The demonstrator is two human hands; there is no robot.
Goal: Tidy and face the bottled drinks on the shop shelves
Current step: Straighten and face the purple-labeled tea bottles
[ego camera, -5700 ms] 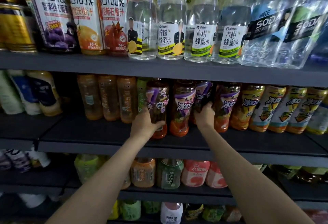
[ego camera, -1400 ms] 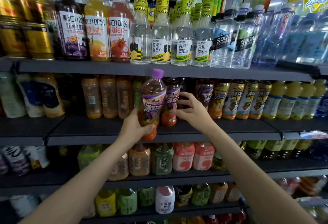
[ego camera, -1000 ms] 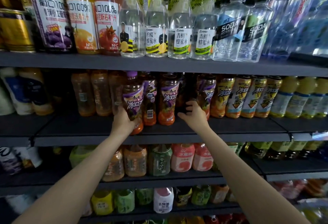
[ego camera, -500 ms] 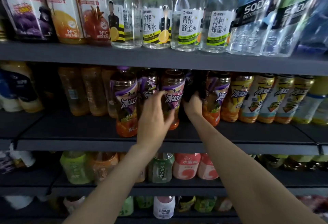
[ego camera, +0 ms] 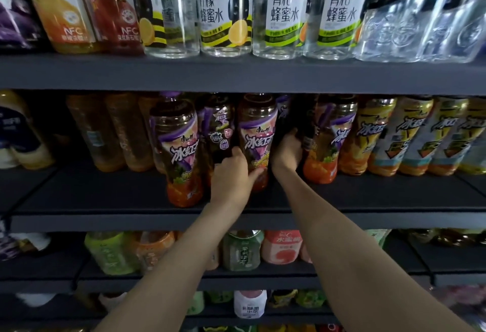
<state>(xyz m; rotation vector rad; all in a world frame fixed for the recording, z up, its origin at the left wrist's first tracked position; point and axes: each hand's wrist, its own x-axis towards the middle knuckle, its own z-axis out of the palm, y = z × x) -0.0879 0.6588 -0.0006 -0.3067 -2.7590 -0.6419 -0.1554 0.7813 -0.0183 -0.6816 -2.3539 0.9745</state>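
Two hands are busy on the middle shelf (ego camera: 236,216); I see my left hand (ego camera: 231,174) wrapped round a set-back iced tea bottle (ego camera: 218,132), my right hand (ego camera: 286,151) curled on a dark bottle (ego camera: 302,121) deep in the row; tight neighbours could tip; the shelf above sits low, the front edge is near.

Both hands are reached into the middle dark grey metal shelf (ego camera: 236,216). A dark, purple-labelled plastic tea bottle set back in the row (ego camera: 219,132) is gripped by the left hand (ego camera: 231,174), its thumb laid across the front purple-labelled iced-tea bottle (ego camera: 259,137) just to the right. A dark bottle further back (ego camera: 302,118) is gripped by the right hand (ego camera: 288,151). Left of the left hand, another purple-labelled bottle (ego camera: 178,147) is stood forward near the shelf edge. Right of the right hand, yellow-labelled iced-tea bottles (ego camera: 399,137) are lined up.
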